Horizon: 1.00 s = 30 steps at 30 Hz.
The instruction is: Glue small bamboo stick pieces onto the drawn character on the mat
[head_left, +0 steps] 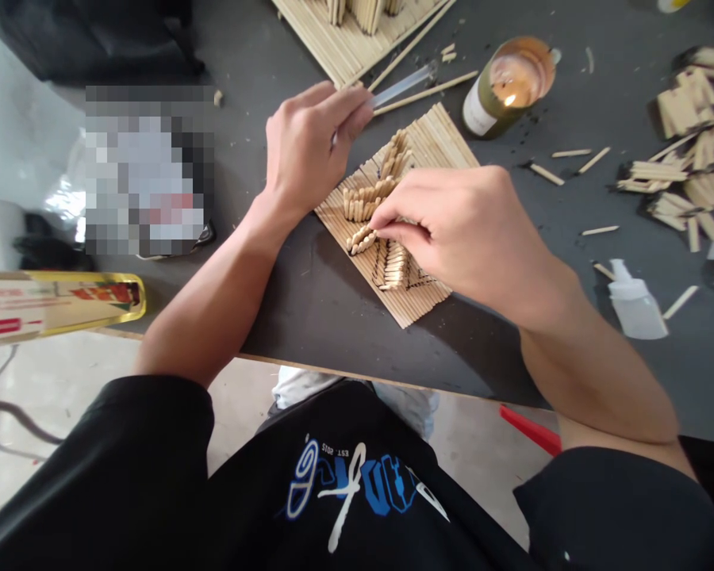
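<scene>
My left hand (306, 147) is closed around a translucent glue stick (401, 86) with a darkened far end, held over the upper left edge of a wooden stick board (446, 143). My right hand (452, 218) reaches across this board, thumb and index finger pinched on a matchstick at the end of a short matchstick row (362, 239); most of that stick is hidden by the fingertips. Other upright rows (362, 198) stand beside it, and a slanted row (394, 266) lies nearer to me. Dark pen lines show on the board.
A lit candle (508, 86) in a glass jar stands beyond the board. Piles of matchsticks (684, 119) and a white squeeze bottle (636, 305) are at right. Another stick board (333, 44) lies at the back. A yellow package (59, 305) sits at left, by the table edge.
</scene>
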Tool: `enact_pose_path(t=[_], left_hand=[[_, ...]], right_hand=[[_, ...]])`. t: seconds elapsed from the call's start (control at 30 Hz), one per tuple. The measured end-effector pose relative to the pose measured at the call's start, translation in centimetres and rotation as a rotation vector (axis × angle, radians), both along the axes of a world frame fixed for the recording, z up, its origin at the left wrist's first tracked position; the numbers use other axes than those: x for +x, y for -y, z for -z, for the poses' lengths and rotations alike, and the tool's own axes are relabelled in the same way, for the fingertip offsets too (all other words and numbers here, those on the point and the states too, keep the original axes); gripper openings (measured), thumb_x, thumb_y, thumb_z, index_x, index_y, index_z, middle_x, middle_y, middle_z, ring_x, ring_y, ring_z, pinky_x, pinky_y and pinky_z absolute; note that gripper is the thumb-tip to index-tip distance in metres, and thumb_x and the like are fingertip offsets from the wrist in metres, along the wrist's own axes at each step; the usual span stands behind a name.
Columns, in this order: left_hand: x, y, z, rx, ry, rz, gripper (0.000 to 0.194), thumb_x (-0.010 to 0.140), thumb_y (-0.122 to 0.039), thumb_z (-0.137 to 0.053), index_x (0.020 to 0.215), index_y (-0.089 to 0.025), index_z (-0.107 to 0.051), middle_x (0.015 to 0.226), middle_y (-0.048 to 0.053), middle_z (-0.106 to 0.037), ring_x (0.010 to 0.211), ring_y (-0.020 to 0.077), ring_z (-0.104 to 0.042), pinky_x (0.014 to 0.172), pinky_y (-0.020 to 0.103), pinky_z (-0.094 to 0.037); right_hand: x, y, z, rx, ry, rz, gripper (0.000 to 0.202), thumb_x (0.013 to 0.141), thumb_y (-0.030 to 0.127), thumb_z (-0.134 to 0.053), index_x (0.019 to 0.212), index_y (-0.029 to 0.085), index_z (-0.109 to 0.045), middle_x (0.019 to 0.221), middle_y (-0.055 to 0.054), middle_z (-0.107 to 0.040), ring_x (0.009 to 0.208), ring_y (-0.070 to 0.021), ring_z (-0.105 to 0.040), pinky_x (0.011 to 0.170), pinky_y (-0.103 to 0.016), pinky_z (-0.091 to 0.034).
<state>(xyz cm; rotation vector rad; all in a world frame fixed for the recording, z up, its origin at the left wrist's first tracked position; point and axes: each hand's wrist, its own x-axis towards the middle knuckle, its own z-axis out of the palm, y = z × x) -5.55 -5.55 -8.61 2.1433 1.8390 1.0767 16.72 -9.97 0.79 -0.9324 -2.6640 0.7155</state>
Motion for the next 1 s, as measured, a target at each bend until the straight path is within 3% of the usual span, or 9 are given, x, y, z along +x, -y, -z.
enact_pose_path(t=[0.4,1.0], left_hand=[[-0.1,-0.6,1.2,0.053,-0.047,-0.018,0.053,0.100,-0.066,-0.032,0.109,-0.034,-0.074,0.086,0.005,-0.065,0.072,0.0197,-0.044,0.069,0.038,-0.026],[0.1,0.2,-0.3,0.028,0.020,0.008,0.040,0.099,-0.061,-0.043,0.109,-0.040,-0.076,0.089,0.004,-0.071,0.074,0.0240,-0.056,0.069,0.040,-0.033]], right_hand=[[0.2,0.0,-0.2,0.026,0.023,-0.041,0.025,0.101,0.022,-0.051,0.101,0.029,-0.074,0.108,-0.004,-0.073,0.097,-0.0270,-0.067,0.079,-0.039,-0.048],[0.1,-0.2,0.1,0.011,-0.004,-0.040,0.020,0.101,0.022,-0.054,0.097,0.025,-0.073,0.105,-0.006,-0.074,0.095,-0.0256,-0.067,0.079,-0.038,-0.047]])
